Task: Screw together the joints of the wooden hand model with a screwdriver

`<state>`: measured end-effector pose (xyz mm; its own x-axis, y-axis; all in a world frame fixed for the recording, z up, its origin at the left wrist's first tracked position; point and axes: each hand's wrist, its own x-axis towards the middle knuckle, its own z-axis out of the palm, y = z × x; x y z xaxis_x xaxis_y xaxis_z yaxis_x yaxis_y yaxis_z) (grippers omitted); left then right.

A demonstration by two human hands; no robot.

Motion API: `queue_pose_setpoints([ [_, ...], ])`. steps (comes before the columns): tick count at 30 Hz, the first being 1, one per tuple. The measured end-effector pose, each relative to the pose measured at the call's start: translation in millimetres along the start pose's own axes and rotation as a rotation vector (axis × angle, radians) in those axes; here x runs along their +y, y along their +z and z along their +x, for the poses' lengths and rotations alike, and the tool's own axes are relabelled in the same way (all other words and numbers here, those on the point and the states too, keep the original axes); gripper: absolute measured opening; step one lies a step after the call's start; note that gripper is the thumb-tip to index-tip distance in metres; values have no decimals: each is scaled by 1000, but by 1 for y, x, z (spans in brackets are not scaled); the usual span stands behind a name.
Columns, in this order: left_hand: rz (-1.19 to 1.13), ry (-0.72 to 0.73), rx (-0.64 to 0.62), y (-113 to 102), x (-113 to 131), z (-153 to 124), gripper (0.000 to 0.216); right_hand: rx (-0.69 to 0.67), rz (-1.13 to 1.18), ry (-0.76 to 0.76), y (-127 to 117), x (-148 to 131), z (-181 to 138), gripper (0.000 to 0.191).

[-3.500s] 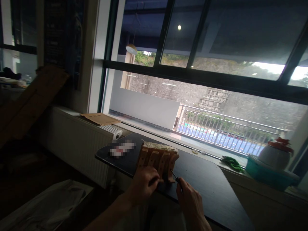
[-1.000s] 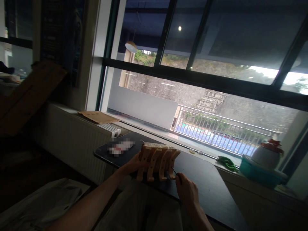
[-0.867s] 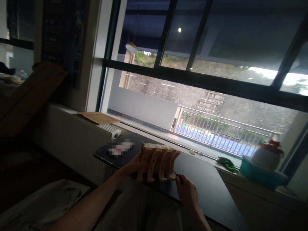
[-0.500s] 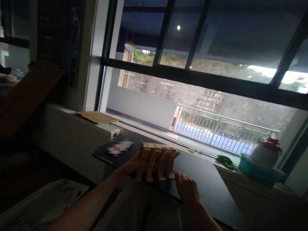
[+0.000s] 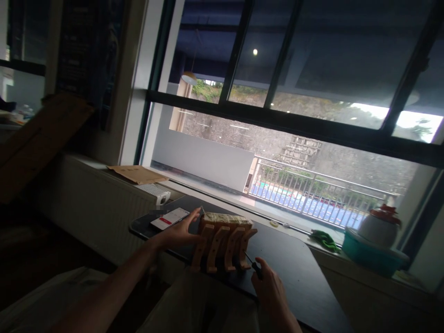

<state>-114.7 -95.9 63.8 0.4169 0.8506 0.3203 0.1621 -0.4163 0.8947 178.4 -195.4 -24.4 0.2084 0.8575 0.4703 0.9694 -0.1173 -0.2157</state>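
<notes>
A wooden rack with several curved hooks stands near the front edge of a dark table. My left hand rests against the rack's left end with its fingers stretched out and apart. My right hand is closed around a thin dark tool, a small screwdriver by the look of it, whose tip points at the lower right of the rack.
A phone or card lies on the table's left end. On the windowsill stand a teal basin with a white pot and a green cloth. A radiator carries cardboard. A large window fills the back.
My left hand has moved from the rack's front lower hooks to its left end and spread its fingers. My right hand stays by the rack's lower right with the tool.
</notes>
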Motion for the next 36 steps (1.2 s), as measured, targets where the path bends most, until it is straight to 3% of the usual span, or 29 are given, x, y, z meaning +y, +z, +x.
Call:
queue_pose_setpoints([
  [3, 155, 102, -73, 5, 57, 5, 95, 9, -21, -63, -5, -2, -3, 33],
  [5, 243, 169, -199, 29, 87, 22, 92, 17, -55, -104, -8, -4, -3, 30],
  [7, 331, 185, -298, 62, 102, 48, 88, 24, -97, -138, -10, -6, -2, 29],
  [10, 482, 142, -347, 105, 97, 86, 66, 35, -151, -183, -11, -7, 3, 29],
  [12, 561, 116, -374, 121, 82, 101, 26, 38, -168, -209, -10, -7, 5, 33],
  [13, 590, 113, -370, 124, 74, 106, 21, 39, -170, -217, -10, -8, 6, 35],
  [19, 709, 82, -337, 122, 48, 108, 21, 26, -80, -160, -6, -14, 3, 30],
  [28, 952, 200, -410, 121, 72, 94, 15, 39, 177, -12, 14, -8, 4, 41],
  [36, 1115, 414, -217, 134, 75, 53, 24, 28, 55, -49, 11, 0, -1, 32],
])
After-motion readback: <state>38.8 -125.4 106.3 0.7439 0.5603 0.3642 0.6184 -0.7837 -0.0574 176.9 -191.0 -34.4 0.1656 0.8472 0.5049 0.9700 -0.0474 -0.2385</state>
